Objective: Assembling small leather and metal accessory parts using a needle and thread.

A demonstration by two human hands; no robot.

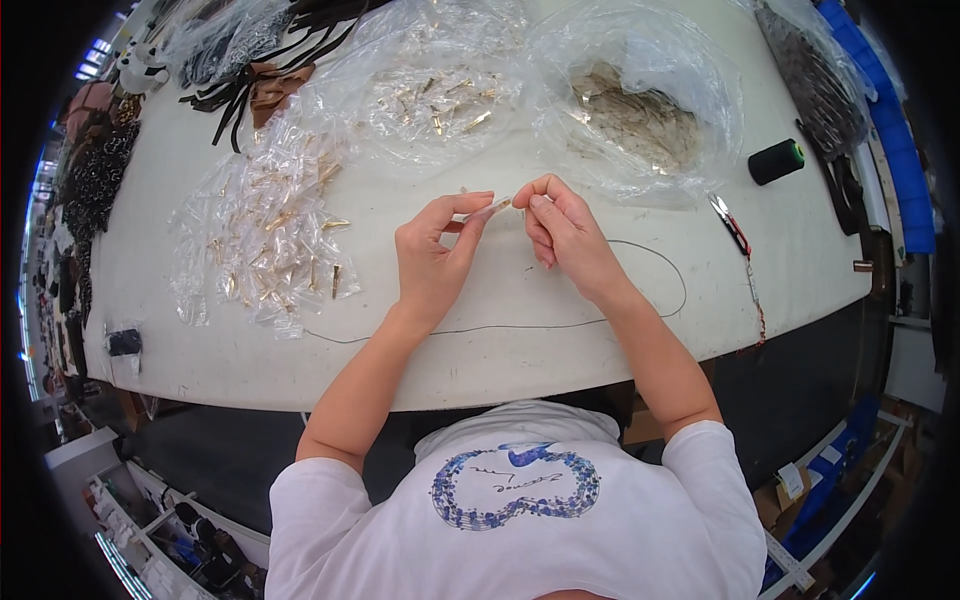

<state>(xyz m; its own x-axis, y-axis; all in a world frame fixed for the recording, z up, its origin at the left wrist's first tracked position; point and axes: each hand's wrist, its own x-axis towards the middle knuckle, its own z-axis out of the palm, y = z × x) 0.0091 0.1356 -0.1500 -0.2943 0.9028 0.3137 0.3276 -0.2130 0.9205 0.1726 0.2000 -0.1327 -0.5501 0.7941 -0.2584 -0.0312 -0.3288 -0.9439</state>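
Above the middle of the white table, my left hand (437,248) pinches a small see-through plastic bag (488,211) between thumb and fingers. A small gold-coloured metal piece (504,203) shows at the bag's right end. My right hand (568,232) is closed at that end, its thumb and forefinger pressed together; whatever they grip is too small to make out. A thin dark thread (470,329) curves over the table below both hands. Left of my left hand lies a spread heap of small plastic bags (275,235) with gold-coloured pieces inside.
Two large see-through bags stand at the back: one with gold-coloured pieces (437,105), one with small empty-looking packets (640,120). Right of my hands lie red-handled thread snips (732,226) and a black thread spool (776,161). Dark straps (235,97) and chains (92,185) fill the left edge.
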